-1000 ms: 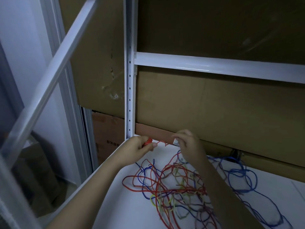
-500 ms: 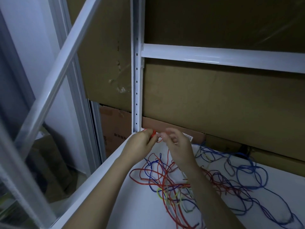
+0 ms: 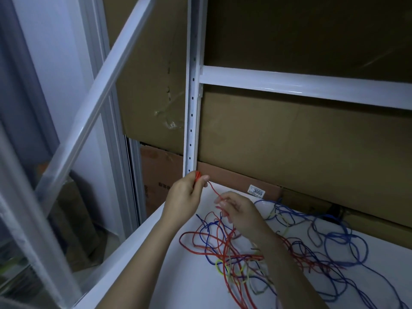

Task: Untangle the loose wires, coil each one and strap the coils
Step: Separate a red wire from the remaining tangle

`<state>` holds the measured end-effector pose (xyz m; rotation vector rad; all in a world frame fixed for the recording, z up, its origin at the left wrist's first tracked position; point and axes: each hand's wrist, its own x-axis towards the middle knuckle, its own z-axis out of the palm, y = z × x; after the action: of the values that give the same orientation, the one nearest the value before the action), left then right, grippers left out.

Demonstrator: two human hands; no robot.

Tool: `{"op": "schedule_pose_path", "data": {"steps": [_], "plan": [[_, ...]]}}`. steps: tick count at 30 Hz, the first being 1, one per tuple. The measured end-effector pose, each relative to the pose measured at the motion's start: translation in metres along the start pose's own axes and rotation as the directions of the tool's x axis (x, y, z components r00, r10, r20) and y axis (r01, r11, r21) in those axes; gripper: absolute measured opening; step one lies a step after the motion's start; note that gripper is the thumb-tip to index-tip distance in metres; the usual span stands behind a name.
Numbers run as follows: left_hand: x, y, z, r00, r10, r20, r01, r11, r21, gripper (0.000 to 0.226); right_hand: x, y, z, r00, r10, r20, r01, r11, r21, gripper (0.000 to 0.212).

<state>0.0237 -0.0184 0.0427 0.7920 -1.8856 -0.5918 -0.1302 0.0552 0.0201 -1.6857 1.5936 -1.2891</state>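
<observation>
Nearest to us, the tangle of wires (image 3: 240, 257) lies spread on the white table (image 3: 178, 286). Red, blue and yellow strands cross one another here, and further blue loops (image 3: 343, 244) trail off to the right. We see no finished coil lying on the table and no strap in view, so we judge the task to be at an early stage: nearly all the untangling, coiling and strapping is left to do.

Just beyond the tangle, our right hand (image 3: 239, 211) hovers over the strands. Its fingers are loosely curled around the red wire (image 3: 213, 190) where it rises out of the pile; whether they pinch it firmly or only guide it, we cannot tell for certain.

Further on, our left hand (image 3: 186, 194) is raised at the table's far-left corner. Its fingers are clamped on a small red bundle (image 3: 197, 175), which appears to be the start of a coil, and the red wire runs from this bundle down to the right hand. We judge the step in hand to be coiling the red wire.

Behind the hands stand the white shelf post (image 3: 192, 108), the crossbar (image 3: 301, 88), and cardboard boxes (image 3: 289, 141), one bearing a label (image 3: 256, 191) marked 3055.
</observation>
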Motion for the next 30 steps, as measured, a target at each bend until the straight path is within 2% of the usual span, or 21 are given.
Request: {"op": "schedule_pose_path", "data": {"steps": [2,4,7,9,10,12,14,16,17,18,19,21,22,24,26,28,30], "plan": [[0.0,0.0,-0.001,1.0,-0.005,0.012,0.005,1.0,0.001,0.024,0.001,-0.001,0.0,0.997,-0.022,0.077,0.039,0.973,-0.229,0.021],[0.0,-0.001,-0.001,0.999,-0.027,0.034,0.027,1.0,-0.008,0.025,0.002,-0.002,-0.001,0.99,0.013,0.144,0.042,0.927,-0.373,0.019],[0.006,-0.007,-0.006,0.99,-0.14,-0.012,0.139,0.988,-0.067,0.026,0.002,0.001,-0.006,0.973,0.14,0.182,-0.039,0.883,-0.468,0.016],[0.01,-0.011,-0.013,0.981,-0.189,-0.029,0.186,0.978,-0.095,0.028,0.001,0.003,-0.008,0.982,0.134,0.13,-0.077,0.923,-0.376,0.012],[0.012,-0.012,-0.016,0.978,-0.207,-0.033,0.203,0.973,-0.111,0.03,-0.001,0.004,-0.009,0.993,0.101,0.055,-0.08,0.949,-0.306,0.012],[0.014,-0.015,-0.02,0.973,-0.23,-0.03,0.225,0.966,-0.123,0.033,-0.002,0.005,-0.014,0.984,0.046,-0.172,-0.065,0.992,-0.107,0.015],[0.012,-0.017,-0.022,0.974,-0.225,0.0,0.223,0.969,-0.107,0.032,0.0,0.004,-0.017,0.935,0.042,-0.353,-0.035,0.999,0.027,0.025],[0.011,-0.017,-0.021,0.976,-0.212,0.051,0.216,0.974,-0.067,0.033,0.006,0.002,-0.017,0.915,0.09,-0.392,-0.032,0.988,0.153,0.028],[0.01,-0.016,-0.02,0.976,-0.204,0.077,0.209,0.976,-0.059,0.035,0.011,0.001,-0.016,0.919,0.143,-0.368,-0.051,0.967,0.25,0.026],[0.01,-0.014,-0.019,0.976,-0.196,0.097,0.202,0.977,-0.062,0.036,0.016,0.0,-0.015,0.923,0.181,-0.339,-0.087,0.958,0.274,0.024],[0.008,-0.012,-0.019,0.976,-0.19,0.111,0.199,0.977,-0.074,0.037,0.022,0.001,-0.016,0.931,0.188,-0.312,-0.126,0.97,0.209,0.025],[0.006,-0.009,-0.019,0.974,-0.187,0.132,0.202,0.973,-0.11,0.039,0.034,0.006,-0.022,0.957,0.126,-0.263,-0.159,0.981,-0.111,0.031],[0.006,-0.008,-0.021,0.971,-0.185,0.151,0.206,0.969,-0.138,0.039,0.038,0.008,-0.027,0.967,0.098,-0.235,-0.163,0.948,-0.274,0.033],[0.005,-0.006,-0.025,0.958,-0.181,0.223,0.226,0.953,-0.201,0.041,0.041,0.012,-0.034,0.983,0.068,-0.171,-0.155,0.806,-0.572,0.033],[0.005,-0.002,-0.029,0.923,-0.172,0.343,0.271,0.925,-0.266,0.042,0.044,0.013,-0.036,0.997,0.042,-0.072,-0.083,0.547,-0.833,0.031],[0.004,0.003,-0.031,0.863,-0.149,0.482,0.336,0.882,-0.329,0.044,0.048,0.01,-0.031,0.997,0.067,-0.043,-0.064,0.342,-0.938,0.03],[0.0,0.008,-0.031,0.791,-0.107,0.602,0.385,0.852,-0.354,0.049,0.053,0.008,-0.023,0.994,0.074,-0.081,-0.098,0.28,-0.955,0.03]]}}
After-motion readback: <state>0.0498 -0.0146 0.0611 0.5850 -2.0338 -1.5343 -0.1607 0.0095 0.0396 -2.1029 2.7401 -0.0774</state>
